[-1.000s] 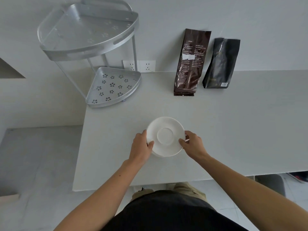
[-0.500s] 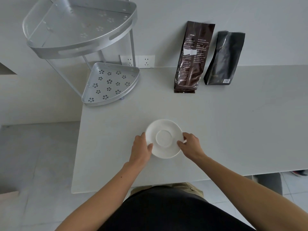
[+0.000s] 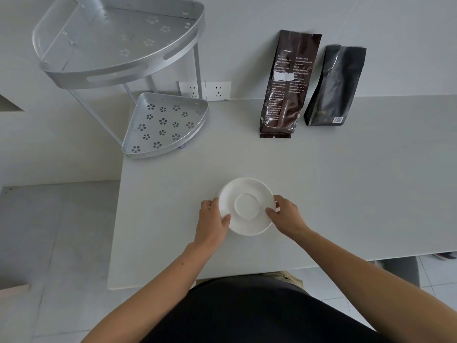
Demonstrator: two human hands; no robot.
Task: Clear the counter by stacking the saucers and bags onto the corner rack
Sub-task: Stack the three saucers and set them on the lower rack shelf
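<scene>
Gripping the white saucer (image 3: 246,206) at opposite rims, the left hand (image 3: 212,222) and right hand (image 3: 286,217) held it near the counter's (image 3: 346,194) front edge, well apart from the corner rack (image 3: 163,125); both rack shelves lay bare, and the brown bag (image 3: 284,87) and black bag (image 3: 333,87) stood right of the rack, so nothing looked stowed yet

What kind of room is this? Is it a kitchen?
Probably a kitchen or coffee corner. There's a pale counter with wall sockets behind it, a metal corner rack, a white saucer and two bags that look like coffee.
</scene>
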